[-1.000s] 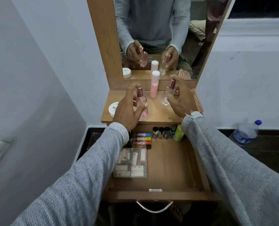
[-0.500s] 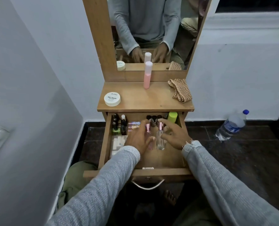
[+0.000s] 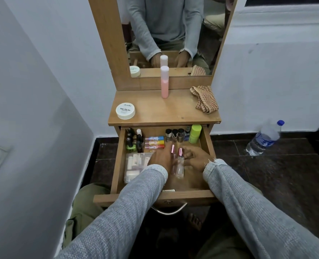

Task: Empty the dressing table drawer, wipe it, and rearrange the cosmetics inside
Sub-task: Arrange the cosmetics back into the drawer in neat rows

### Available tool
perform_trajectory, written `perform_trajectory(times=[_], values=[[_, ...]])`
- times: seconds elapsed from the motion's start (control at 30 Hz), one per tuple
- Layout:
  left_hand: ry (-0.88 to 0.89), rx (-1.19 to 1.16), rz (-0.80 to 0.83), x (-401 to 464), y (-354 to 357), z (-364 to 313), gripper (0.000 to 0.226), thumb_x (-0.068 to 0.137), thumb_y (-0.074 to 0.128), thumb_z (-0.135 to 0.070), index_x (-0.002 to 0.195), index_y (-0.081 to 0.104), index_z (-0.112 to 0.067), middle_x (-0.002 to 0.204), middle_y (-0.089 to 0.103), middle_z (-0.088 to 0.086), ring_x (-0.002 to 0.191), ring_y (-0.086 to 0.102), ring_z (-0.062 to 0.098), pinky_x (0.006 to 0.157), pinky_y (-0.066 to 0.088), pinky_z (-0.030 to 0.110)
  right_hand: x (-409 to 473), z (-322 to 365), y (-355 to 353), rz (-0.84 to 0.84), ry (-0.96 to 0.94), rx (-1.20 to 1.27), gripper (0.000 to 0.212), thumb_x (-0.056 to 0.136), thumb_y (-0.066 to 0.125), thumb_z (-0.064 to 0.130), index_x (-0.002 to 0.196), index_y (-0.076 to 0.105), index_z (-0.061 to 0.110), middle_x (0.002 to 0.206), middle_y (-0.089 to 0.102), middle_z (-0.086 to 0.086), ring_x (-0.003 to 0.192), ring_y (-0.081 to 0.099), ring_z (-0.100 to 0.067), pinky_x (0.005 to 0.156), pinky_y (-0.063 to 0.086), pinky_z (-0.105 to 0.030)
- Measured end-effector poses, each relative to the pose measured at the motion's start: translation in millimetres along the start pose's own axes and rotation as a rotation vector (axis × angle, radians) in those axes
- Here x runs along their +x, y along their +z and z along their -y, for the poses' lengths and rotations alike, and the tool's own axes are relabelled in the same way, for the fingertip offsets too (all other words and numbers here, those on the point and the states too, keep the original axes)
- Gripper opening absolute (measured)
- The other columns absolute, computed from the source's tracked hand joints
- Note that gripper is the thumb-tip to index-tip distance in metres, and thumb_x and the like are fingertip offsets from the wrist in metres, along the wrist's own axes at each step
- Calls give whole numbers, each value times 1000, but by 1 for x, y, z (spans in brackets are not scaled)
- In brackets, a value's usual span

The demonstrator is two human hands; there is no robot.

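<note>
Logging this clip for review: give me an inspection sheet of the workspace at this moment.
Surface: dressing table top, wooden.
Job's things: two perfume bottles upright in the open drawer; nail polishes, lime bottle at its back.
Clutter: white jar, pink bottle, checked cloth on top.
Grippers: left hand and right hand flank the bottles.
Cables: nothing seen.
Surroundings: mirror; water bottle on the floor.

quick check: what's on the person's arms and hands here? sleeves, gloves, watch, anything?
Both arms wear long grey knit sleeves with a speckled, heathered weave. The cuff at the right hand is frayed, with loose pale threads; the cuff at the left hand looks intact. Both hands are bare: no gloves, and no watch or rings visible.
</note>
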State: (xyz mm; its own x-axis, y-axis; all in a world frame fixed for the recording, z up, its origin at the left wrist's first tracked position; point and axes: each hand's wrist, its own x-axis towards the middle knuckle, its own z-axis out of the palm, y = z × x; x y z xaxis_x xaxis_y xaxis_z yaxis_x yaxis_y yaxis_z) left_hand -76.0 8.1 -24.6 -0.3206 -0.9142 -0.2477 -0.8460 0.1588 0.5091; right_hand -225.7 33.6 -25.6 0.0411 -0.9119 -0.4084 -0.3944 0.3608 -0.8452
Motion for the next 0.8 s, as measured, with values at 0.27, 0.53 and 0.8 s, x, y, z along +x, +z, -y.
perform_trajectory(times=[0.27,0.53,0.8], values=[[-66,-20,143,13,4,-1,55,84,66,-21,131,41,-32,111,61,14,101,61,37,91,51,46,6,0,-3,-45,51,-37,45,79,59,-21,118,62,1,75,60,-8,63,61,-14,56,55,-25],[-30,41,148,16,0,3,49,82,61,-2,126,49,-19,118,55,15,104,58,36,91,51,45,10,6,-4,-27,115,-54,43,81,59,-17,119,62,4,79,59,-7,66,58,-16,54,52,-19],[6,123,91,15,4,5,42,87,60,-10,127,49,-16,125,51,15,111,54,35,95,47,42,16,10,-3,-29,119,-223,35,81,65,-9,114,64,2,79,59,3,71,58,-10,67,53,-25]])
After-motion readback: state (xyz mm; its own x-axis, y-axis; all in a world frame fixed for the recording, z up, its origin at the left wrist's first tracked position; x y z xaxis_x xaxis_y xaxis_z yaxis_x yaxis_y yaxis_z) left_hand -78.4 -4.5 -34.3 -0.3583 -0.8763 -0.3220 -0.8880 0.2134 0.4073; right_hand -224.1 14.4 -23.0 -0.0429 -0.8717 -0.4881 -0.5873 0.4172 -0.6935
